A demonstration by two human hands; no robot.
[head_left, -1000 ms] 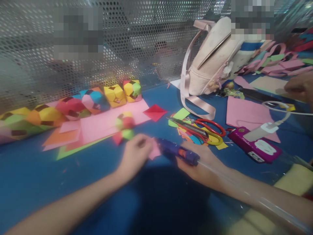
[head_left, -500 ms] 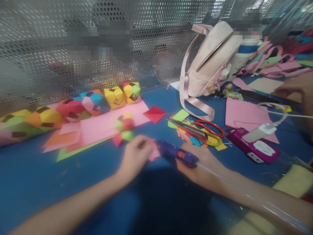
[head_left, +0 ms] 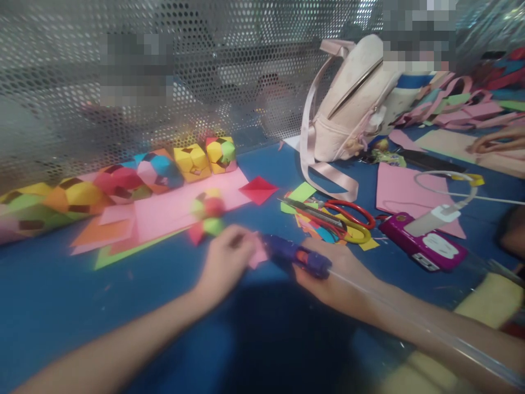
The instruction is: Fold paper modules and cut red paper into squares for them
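Near the middle of the blue table, my left hand [head_left: 229, 254] pinches a small piece of pink folded paper [head_left: 258, 251]. My right hand [head_left: 336, 271] is wrapped round a dark blue glue gun [head_left: 297, 254], with a clear glue stick [head_left: 369, 298] running out of its back along my forearm. The gun's nozzle end is at the pink paper; whether it touches, I cannot tell. Just beyond my left hand is a small multicoloured paper piece [head_left: 209, 210], blurred. A red folded paper diamond [head_left: 259, 190] lies farther back.
Folded paper balls [head_left: 123, 180] line the perforated metal panel [head_left: 246, 71] at the left. Scissors [head_left: 348, 216] lie on paper scraps to the right. Beyond are a purple power strip [head_left: 426, 241], a pink backpack [head_left: 348, 104] and another person's hand [head_left: 500, 141] at the far right.
The other person's hand at the far right has shifted and now lies lower over the pale paper. My hands, the pink paper and the glue gun stay almost where they were.
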